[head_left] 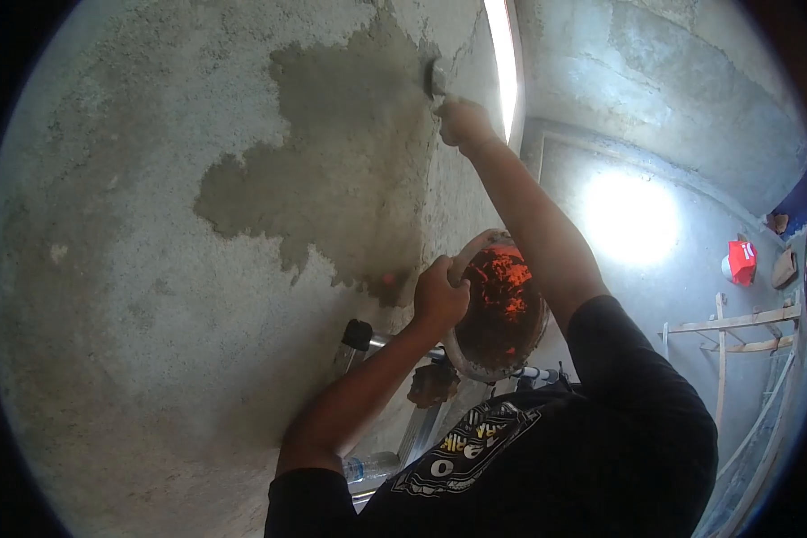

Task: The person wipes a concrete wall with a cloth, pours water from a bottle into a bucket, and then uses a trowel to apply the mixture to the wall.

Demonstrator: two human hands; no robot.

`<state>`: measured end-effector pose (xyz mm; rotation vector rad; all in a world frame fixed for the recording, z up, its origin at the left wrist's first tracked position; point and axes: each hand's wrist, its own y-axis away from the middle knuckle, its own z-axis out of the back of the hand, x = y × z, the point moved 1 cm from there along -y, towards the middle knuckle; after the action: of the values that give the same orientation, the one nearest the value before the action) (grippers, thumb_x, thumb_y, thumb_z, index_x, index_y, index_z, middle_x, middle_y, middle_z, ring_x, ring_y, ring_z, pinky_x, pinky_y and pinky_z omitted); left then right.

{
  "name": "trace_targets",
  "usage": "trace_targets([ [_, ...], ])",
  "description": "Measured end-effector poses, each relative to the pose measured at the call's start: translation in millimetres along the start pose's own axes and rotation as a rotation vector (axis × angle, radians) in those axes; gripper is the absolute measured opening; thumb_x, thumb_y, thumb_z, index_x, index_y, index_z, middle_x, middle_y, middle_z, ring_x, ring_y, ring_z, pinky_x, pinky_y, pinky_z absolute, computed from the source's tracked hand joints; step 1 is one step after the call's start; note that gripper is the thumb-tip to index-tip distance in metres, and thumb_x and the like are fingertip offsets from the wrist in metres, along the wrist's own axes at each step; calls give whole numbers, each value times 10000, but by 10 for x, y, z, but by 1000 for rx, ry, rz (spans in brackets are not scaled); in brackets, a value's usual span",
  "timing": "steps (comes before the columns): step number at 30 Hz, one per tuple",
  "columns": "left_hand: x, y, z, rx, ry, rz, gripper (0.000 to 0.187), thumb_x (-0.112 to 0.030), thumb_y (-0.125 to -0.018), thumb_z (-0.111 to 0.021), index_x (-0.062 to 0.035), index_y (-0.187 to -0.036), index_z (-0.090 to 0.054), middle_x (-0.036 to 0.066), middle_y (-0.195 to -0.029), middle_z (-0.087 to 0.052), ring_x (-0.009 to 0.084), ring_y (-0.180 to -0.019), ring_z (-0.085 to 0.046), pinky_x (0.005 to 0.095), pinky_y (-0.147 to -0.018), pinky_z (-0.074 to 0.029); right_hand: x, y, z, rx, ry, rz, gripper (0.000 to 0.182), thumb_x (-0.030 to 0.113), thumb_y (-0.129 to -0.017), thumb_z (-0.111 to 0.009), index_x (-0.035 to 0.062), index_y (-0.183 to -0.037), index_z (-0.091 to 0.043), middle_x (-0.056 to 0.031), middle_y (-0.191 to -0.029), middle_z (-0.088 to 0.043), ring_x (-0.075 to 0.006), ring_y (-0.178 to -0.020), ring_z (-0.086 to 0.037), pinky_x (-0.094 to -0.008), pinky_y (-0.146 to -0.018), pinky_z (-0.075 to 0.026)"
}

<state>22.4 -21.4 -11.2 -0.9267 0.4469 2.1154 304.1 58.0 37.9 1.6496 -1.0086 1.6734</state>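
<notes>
My left hand (441, 294) grips the rim of a round orange basin (511, 276), its inside smeared with dark mortar. The basin is tilted so its inside faces me, close to the wall. Up high, my right hand (464, 123) is closed around a small trowel (438, 79), seen nearly edge-on against the wall near its corner. Left of the trowel, a darker patch of wet mortar (350, 152) with a ragged border covers part of the rough grey wall (143, 296).
Below the basin stands a metal ladder (419, 430) with a black-capped end. A clear plastic bottle (375, 466) lies beside my left arm. At the right are a wooden frame (731, 321) and a red bag (741, 262). A narrow bright opening (502, 63) runs beside the corner.
</notes>
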Motion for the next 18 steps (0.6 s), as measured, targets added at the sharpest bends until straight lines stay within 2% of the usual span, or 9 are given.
trace_targets([
  [2,2,-7,-1,18,18,42,323,-99,-759,-705,40,-1014,-564,229,-958,-638,344,-917,-642,387,-802,-482,579,215,48,-26,-104,-100,403,100,-770,-682,-15,-1151,-613,-100,-877,-612,-204,-636,-583,-334,-545,-481],
  [5,29,-13,-43,-35,-15,-40,304,-85,-767,-697,44,-1008,-565,222,-943,-644,325,-904,-648,380,-793,-485,740,53,313,125,-487,-9,697,88,-788,-672,8,-1412,-370,-133,-993,-586,-206,-654,-577,-335,-537,-474],
  [9,74,2,-79,-26,-19,-31,276,-71,-771,-691,47,-990,-572,216,-922,-648,304,-890,-653,371,-786,-487,714,118,463,100,-538,42,607,86,-785,-673,11,-1349,-461,-120,-972,-584,-212,-680,-587,-335,-541,-477],
  [11,83,18,-97,-43,-48,-68,268,-68,-770,-690,47,-983,-574,212,-912,-650,300,-880,-655,368,-782,-488,310,-9,396,-2,-248,144,445,80,-789,-666,11,-1219,-573,-106,-926,-587,-211,-684,-589,-328,-540,-476],
  [12,82,29,-95,-40,-29,-81,266,-68,-769,-690,46,-981,-577,211,-910,-650,299,-877,-655,368,-781,-488,119,-28,332,-64,-245,115,325,76,-783,-670,14,-1101,-634,-94,-889,-593,-207,-681,-586,-323,-532,-469],
  [14,73,5,-84,-39,-10,-98,264,-68,-768,-690,45,-980,-579,211,-909,-651,299,-874,-655,367,-781,-488,-360,-253,338,47,878,583,311,70,-776,-672,5,-1077,-630,-76,-829,-583,-192,-678,-573,-318,-516,-448],
  [15,74,7,-79,-17,-3,-65,268,-69,-766,-691,44,-983,-580,210,-910,-651,300,-874,-654,365,-781,-488,-361,-221,280,49,878,582,311,70,-776,-672,5,-1077,-630,-76,-829,-583,-192,-678,-573,-318,-516,-448],
  [17,59,8,-67,5,5,-31,273,-69,-763,-692,43,-985,-581,210,-911,-651,302,-874,-654,363,-781,-488,-364,-72,82,24,-163,-75,300,71,-777,-668,10,-1070,-639,-59,-765,-565,-175,-659,-557,-308,-524,-435],
  [18,35,3,-53,-3,13,-34,280,-74,-762,-695,43,-990,-581,214,-920,-650,311,-885,-652,367,-787,-487,-233,7,39,25,-161,-74,300,71,-777,-668,10,-1070,-639,-59,-765,-565,-175,-659,-557,-308,-524,-435],
])
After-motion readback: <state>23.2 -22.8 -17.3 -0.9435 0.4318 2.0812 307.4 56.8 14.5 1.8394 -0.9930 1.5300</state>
